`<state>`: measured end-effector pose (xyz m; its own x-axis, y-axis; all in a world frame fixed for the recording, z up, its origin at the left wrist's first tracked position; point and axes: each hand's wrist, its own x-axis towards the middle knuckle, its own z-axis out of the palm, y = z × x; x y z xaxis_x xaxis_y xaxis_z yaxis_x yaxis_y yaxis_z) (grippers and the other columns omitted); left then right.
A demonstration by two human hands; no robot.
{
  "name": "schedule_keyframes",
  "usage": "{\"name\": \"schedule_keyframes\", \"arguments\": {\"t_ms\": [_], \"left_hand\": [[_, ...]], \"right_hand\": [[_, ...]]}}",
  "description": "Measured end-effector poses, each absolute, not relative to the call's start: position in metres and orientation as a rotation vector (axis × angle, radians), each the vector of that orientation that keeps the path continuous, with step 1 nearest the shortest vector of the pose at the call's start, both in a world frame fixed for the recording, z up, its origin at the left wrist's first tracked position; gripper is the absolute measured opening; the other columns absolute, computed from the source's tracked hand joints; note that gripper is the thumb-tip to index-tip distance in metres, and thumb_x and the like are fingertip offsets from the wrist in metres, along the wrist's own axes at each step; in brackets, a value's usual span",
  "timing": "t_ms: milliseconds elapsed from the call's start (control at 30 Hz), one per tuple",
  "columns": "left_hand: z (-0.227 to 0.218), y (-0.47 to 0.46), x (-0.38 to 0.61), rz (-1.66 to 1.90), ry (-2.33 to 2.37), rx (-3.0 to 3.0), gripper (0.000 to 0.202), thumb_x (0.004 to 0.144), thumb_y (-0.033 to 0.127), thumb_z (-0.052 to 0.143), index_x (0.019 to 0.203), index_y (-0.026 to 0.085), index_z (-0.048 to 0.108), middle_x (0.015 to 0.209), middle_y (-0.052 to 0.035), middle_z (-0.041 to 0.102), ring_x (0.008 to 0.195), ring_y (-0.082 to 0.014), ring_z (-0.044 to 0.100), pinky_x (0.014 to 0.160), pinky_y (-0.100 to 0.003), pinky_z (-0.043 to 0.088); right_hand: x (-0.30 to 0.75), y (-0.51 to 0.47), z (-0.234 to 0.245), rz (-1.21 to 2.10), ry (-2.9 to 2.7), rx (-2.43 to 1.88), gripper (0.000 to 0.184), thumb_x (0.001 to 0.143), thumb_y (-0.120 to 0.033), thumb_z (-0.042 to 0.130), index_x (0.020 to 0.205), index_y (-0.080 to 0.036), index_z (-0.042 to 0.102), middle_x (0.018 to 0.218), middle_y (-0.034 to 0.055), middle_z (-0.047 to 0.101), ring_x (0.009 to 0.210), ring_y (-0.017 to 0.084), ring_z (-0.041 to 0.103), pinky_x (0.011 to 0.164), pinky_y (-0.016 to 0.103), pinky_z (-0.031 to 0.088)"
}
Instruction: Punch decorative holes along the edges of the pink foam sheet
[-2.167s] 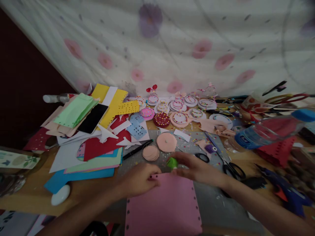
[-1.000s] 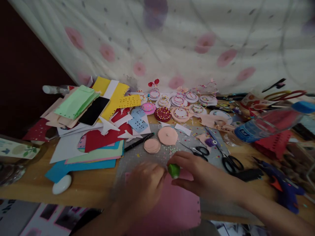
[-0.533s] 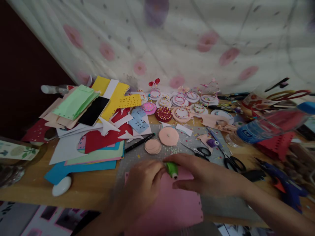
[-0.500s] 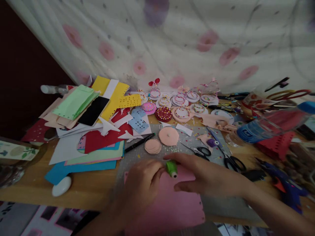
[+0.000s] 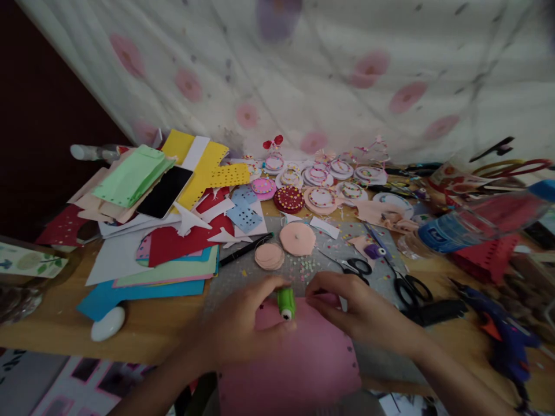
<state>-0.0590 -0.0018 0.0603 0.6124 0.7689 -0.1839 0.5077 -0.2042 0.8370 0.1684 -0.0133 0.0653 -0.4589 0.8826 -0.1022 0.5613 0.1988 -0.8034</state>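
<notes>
A small green craft punch (image 5: 286,303) is at the top edge of a pink foam or paper sheet (image 5: 299,358) with small holes near its edges. My left hand (image 5: 247,318) curls around the punch, index finger above and thumb below. With thumb and fingers pinched together, my right hand (image 5: 353,306) grips the sheet's top edge to the right of the punch. Beyond the hands, peach paper discs (image 5: 297,238) lie on a grey mat (image 5: 234,281). A purple punch (image 5: 375,251) rests beside two pairs of black-handled scissors (image 5: 359,266).
Coloured sheets (image 5: 173,289), a phone (image 5: 165,192) and a white oval object (image 5: 108,323) are on the left. Beaded discs (image 5: 321,197) line the back before a floral curtain (image 5: 303,69). On the right are a bottle (image 5: 451,228) and a blue glue gun (image 5: 498,329).
The punch has shifted slightly left along the sheet's top edge. My left hand has opened around it from a pinch, while my right fingers have closed on the sheet.
</notes>
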Motion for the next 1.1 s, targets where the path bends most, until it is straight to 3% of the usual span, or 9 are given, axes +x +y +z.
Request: {"name": "schedule_keyframes", "arguments": {"t_ms": [133, 400, 600, 1100], "left_hand": [[0.063, 0.004, -0.058, 0.329, 1.014, 1.842, 0.034, 0.081, 0.032, 0.068, 0.113, 0.021, 0.060, 0.107, -0.0015, 0.067, 0.097, -0.0175, 0.063, 0.083, -0.025, 0.048], [0.067, 0.012, -0.059, 0.207, 1.052, 1.787, 0.047, 0.075, 0.034, 0.072, 0.118, 0.019, 0.061, 0.115, -0.0053, 0.066, 0.103, -0.0222, 0.061, 0.086, -0.030, 0.047], [0.072, 0.019, -0.055, 0.124, 0.962, 1.759, 0.029, 0.078, 0.032, 0.069, 0.104, 0.020, 0.067, 0.098, -0.0009, 0.069, 0.088, -0.0175, 0.062, 0.073, -0.023, 0.046], [0.063, 0.028, -0.042, 0.028, 0.937, 1.958, 0.016, 0.078, 0.022, 0.068, 0.093, 0.018, 0.065, 0.082, -0.0002, 0.066, 0.072, -0.0150, 0.056, 0.062, -0.022, 0.037]], "right_hand": [[0.163, -0.016, 0.063, 1.159, -2.027, -1.390, 0.013, 0.087, -0.018, 0.050, 0.084, -0.019, 0.063, 0.077, -0.0003, 0.065, 0.069, 0.013, 0.058, 0.062, 0.023, 0.041], [0.160, -0.020, 0.053, 1.168, -1.924, -1.398, 0.013, 0.086, -0.017, 0.051, 0.082, -0.018, 0.063, 0.077, 0.0001, 0.066, 0.070, 0.013, 0.058, 0.062, 0.023, 0.041], [0.163, -0.021, 0.052, 1.201, -1.901, -1.398, 0.014, 0.087, -0.017, 0.050, 0.081, -0.018, 0.062, 0.076, 0.0003, 0.066, 0.070, 0.013, 0.058, 0.064, 0.022, 0.042], [0.166, -0.019, 0.043, 1.155, -1.913, -1.433, 0.016, 0.089, -0.020, 0.048, 0.082, -0.018, 0.063, 0.076, 0.0015, 0.066, 0.069, 0.015, 0.058, 0.063, 0.025, 0.042]]}}
